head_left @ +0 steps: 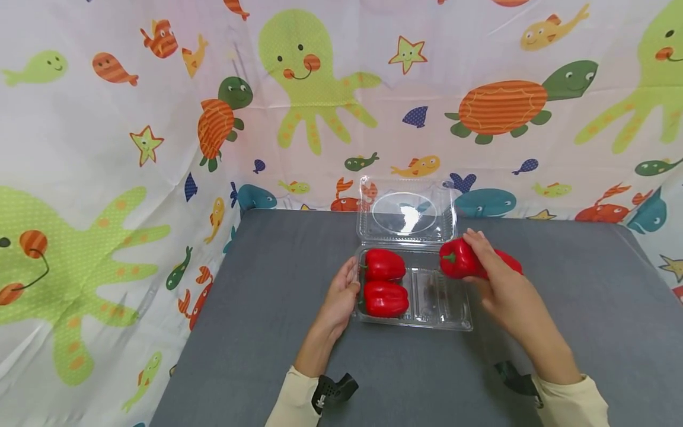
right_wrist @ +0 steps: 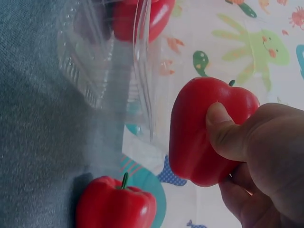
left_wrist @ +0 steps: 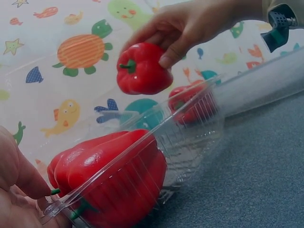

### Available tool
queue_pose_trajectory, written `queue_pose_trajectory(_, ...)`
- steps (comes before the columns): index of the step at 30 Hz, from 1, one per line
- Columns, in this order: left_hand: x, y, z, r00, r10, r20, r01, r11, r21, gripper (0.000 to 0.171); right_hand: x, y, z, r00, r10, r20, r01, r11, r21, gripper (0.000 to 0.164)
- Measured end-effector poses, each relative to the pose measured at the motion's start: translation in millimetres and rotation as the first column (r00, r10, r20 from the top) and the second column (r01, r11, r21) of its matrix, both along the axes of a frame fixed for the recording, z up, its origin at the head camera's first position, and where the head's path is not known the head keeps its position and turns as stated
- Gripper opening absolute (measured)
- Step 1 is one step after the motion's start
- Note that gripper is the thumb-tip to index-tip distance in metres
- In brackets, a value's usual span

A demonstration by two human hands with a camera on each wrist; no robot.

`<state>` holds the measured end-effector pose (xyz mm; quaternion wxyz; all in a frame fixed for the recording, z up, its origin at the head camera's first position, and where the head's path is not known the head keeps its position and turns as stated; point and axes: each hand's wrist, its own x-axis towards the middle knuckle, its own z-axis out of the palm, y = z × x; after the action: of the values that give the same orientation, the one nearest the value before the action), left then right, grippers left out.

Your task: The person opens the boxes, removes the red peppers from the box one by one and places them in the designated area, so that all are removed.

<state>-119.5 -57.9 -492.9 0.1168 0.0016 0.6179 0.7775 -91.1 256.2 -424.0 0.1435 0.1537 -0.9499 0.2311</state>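
Observation:
A clear plastic clamshell container (head_left: 437, 296) lies with its lid (head_left: 405, 184) raised at the back. Two red bell peppers (head_left: 385, 299) sit side by side in its left part. My left hand (head_left: 341, 293) grips the container's left rim between thumb and fingers. Above the container's right side, my right hand (head_left: 496, 270) holds a red bell pepper (right_wrist: 199, 128), thumb on one side and fingers on the other, its green stem pointing left in the head view. Another red bell pepper (right_wrist: 116, 204) rests on the table just right of the container, partly covered by the right hand in the head view.
A grey cloth (head_left: 256, 344) covers the table. Behind it and to the left hangs a white curtain (head_left: 331, 166) printed with sea animals. Each wrist carries a black strap mount (head_left: 333, 391).

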Motion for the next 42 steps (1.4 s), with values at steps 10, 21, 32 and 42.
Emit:
queue_pose_trajectory(10, 0.2, 0.2, 0.0, 1.000, -0.012, 0.006, 0.012, 1.000, -0.009, 0.067, 3.7, 19.6, 4.0, 0.999, -0.042, -0.015, 0.041, 0.999, -0.027, 0.108)
queue_pose_trajectory(21, 0.4, -1.5, 1.2, 1.000, -0.007, 0.002, 0.007, 1.000, -0.013, 0.067, 4.8, 36.6, 6.9, 0.996, -0.078, 0.033, 0.080, 0.995, -0.054, 0.110)
queue_pose_trajectory(32, -0.4, 0.6, -0.9, 1.000, -0.006, 0.002, 0.006, 1.000, -0.025, 0.065, 5.0, 58.9, 3.6, 0.993, -0.119, 0.030, 0.120, 0.990, -0.071, 0.114)
queue_pose_trajectory(42, 0.2, 0.1, 1.6, 1.000, -0.004, 0.008, 0.005, 1.000, -0.031, 0.066, 5.2, 80.5, 2.2, 0.987, -0.158, 0.032, 0.160, 0.984, -0.074, 0.112)
